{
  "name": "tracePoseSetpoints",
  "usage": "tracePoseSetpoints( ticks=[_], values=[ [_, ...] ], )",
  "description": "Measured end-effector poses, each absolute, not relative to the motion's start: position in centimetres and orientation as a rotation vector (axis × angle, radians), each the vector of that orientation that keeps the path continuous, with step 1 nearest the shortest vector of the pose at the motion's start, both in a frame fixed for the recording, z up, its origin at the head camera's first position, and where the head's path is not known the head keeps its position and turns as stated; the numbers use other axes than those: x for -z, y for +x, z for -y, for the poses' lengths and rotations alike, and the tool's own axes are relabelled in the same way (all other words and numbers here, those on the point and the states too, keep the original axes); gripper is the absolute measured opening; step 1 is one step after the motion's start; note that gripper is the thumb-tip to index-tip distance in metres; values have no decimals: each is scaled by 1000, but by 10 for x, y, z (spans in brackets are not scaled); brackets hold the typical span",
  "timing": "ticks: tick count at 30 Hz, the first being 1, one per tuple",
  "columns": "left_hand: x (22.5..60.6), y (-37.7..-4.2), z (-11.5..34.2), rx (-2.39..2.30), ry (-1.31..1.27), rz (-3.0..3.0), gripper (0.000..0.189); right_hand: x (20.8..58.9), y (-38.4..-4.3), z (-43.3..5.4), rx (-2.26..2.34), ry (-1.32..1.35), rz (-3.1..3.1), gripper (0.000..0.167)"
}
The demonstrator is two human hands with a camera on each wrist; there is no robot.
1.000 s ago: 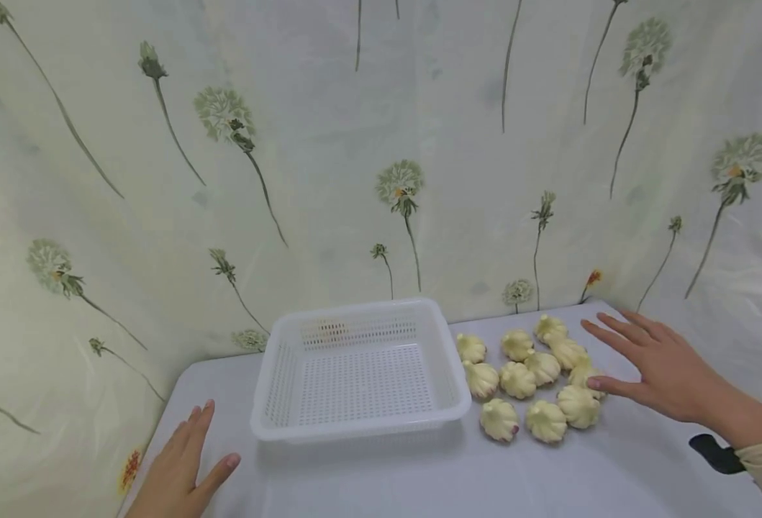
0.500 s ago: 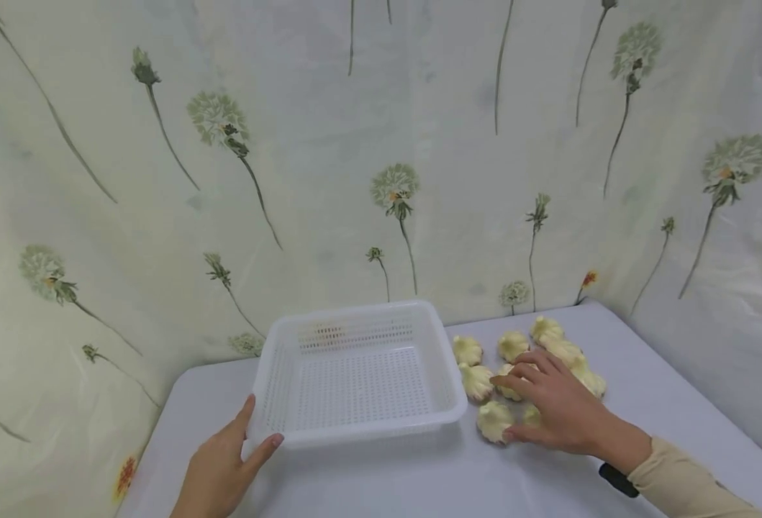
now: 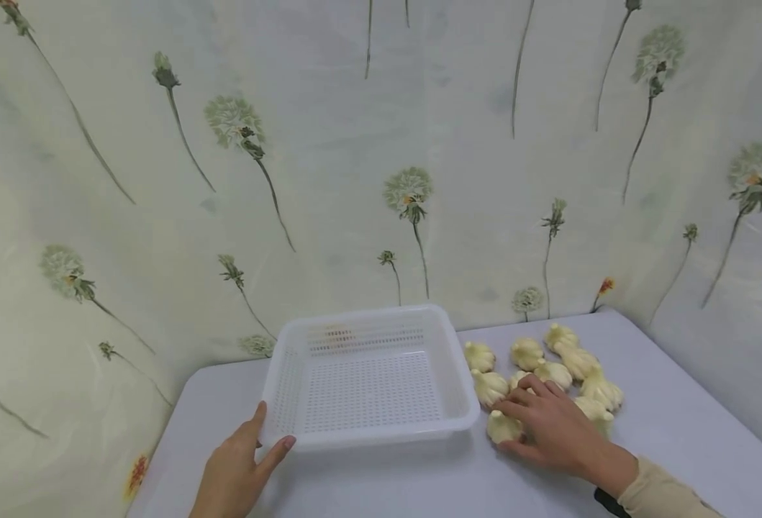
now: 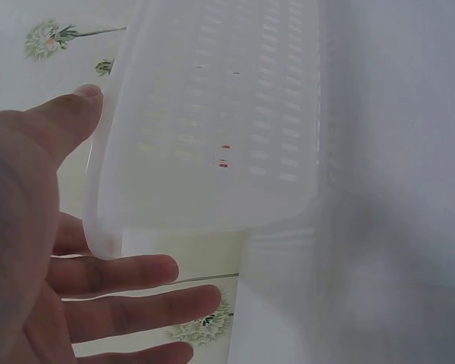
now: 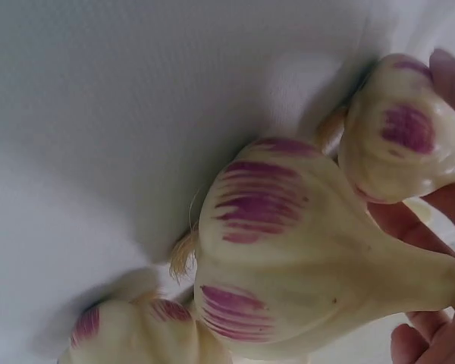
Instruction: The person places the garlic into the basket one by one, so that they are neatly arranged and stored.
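The left hand [image 3: 237, 464] was at the near left corner of the basket [image 3: 368, 436], its thumb against the rim and its fingers extended, relaxed rather than curled round the plastic. The left wrist view showed three fingers straight beneath the corner, with the index finger partly hidden behind the rim. The right hand [image 3: 558, 432] gripped a single garlic [image 3: 505, 427] between thumb and fingers; the hold was clear in the right wrist view. That garlic was at the near left of the group, just beside the basket's near right corner and apart from it. The other bulbs [image 3: 526, 353] lay in a loose cluster behind and to the right, several touching, some partly covered by the hand. Purple streaks marked a large bulb [image 5: 280, 243] close to the palm, its stem pointing toward the hand. Basket and garlic were on a white table [image 3: 381, 489], in front of a dandelion-print curtain [image 3: 329, 216]. The right arm had a beige sleeve [image 3: 662, 493].
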State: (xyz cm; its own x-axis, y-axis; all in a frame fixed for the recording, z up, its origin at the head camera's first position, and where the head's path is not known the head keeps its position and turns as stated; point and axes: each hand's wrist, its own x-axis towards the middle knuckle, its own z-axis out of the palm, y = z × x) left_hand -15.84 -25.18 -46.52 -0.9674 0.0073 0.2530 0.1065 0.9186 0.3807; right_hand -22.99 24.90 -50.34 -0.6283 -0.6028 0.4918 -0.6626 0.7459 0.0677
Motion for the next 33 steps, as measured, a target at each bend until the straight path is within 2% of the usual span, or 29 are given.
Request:
tracePoseSetpoints(
  ticks=[4,11,16,27,33],
  values=[
    [466,-159,250,595,-80,2834,85,501,-228,-250,-147,966,2462,58],
    [468,-159,250,614,-62,2842,85,494,-226,-251,-36,975,2595,78],
    [469,-159,250,615,-59,2831,84,494,-227,-251,11,997,2580,83],
    [470,-161,252,646,-59,2841,86,489,-227,-251,-49,1024,2559,78],
    [469,-159,253,665,-43,2842,85,470,-226,-247,-99,1038,2486,65]
  ],
)
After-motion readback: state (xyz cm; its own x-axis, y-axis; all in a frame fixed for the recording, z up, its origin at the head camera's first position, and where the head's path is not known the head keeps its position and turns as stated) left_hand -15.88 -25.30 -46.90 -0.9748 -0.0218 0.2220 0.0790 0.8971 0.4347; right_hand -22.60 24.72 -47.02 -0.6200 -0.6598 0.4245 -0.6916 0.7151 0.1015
